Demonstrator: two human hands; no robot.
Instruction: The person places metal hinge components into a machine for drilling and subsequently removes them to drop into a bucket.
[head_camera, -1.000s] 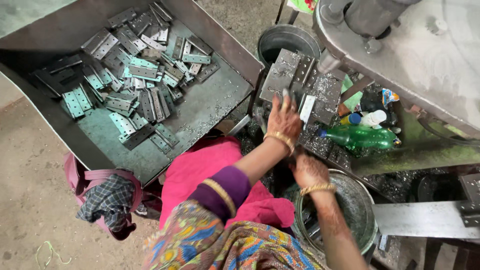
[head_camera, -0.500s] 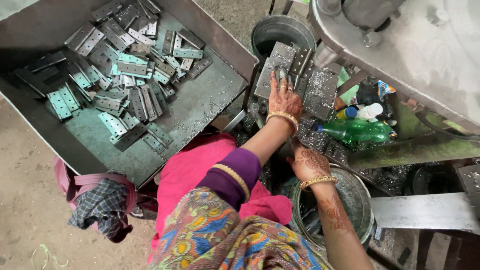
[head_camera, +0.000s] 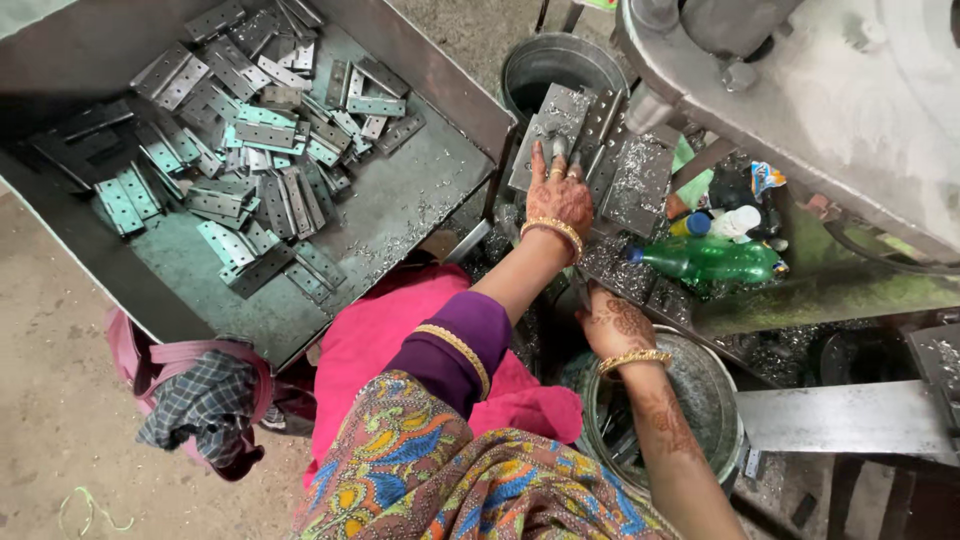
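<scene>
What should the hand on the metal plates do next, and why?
Probably close the fingers on one flat metal plate and lift it. The left hand lies flat on the leaning stack, gripping nothing yet, while the right hand rests lower, by the round metal tub. That is only a guess.

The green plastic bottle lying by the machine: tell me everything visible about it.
The green plastic bottle lies on its side on the shaving-strewn ledge below the grey machine, its blue cap pointing toward the person. It is translucent green; whether it holds liquid I cannot tell. A white bottle sits just behind it. Neither the left hand nor the right hand touches it.
</scene>
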